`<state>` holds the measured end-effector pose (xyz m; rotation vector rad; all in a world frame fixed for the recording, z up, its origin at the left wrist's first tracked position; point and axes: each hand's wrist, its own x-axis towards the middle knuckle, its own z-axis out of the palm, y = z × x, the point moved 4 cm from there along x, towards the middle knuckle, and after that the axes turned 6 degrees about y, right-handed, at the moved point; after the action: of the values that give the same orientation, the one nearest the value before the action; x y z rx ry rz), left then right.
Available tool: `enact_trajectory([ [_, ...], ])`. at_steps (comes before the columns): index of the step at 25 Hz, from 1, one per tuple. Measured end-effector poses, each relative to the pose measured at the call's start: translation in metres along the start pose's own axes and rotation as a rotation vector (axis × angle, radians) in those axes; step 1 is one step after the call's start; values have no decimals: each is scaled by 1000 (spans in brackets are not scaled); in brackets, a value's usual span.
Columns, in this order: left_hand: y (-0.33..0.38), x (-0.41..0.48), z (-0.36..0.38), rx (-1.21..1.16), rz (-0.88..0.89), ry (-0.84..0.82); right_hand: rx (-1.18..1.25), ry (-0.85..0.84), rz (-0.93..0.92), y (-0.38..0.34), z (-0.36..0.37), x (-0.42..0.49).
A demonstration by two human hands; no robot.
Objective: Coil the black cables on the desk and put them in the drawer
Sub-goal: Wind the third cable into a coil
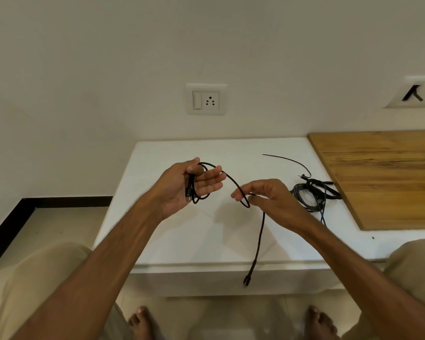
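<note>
My left hand (189, 186) is raised above the white desk (206, 231), palm up, with loops of a black braided cable (233, 182) hanging over the palm under the thumb. From there the cable runs right to my right hand (265, 196), which pinches it between thumb and fingertips. Below that hand the cable's free end drops past the desk's front edge, ending in a plug (246, 280). A second bundle of black cables (314, 192) lies loosely coiled on the desk, just right of my right hand. No drawer shows.
A thin black cable tie (287, 161) lies behind the bundle. A wooden board (383, 177) covers the desk's right part. A wall socket (206, 100) sits above the desk. My knees and bare feet are below the desk's front edge.
</note>
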<state>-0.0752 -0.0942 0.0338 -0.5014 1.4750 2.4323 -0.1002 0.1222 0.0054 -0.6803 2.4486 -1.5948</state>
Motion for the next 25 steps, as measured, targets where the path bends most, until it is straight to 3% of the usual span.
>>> enact_trajectory([
  [5, -4, 1, 4, -49, -24, -42, 78, -28, 6, -1, 7, -1],
  [11, 3, 0, 4, -198, 1, -40, 388, 0, 31, -12, 7, -1],
  [15, 8, -12, 16, -273, 26, -147, 301, 26, 192, 1, 11, -2],
  [17, 6, -19, 27, -251, 42, -234, 191, -58, 281, 6, 23, -6],
  [20, -2, -21, 37, -138, 90, -316, 85, -207, 241, 1, 48, -15],
  [25, 2, -12, 26, 97, 284, -194, 170, -217, 191, -13, 61, -24],
])
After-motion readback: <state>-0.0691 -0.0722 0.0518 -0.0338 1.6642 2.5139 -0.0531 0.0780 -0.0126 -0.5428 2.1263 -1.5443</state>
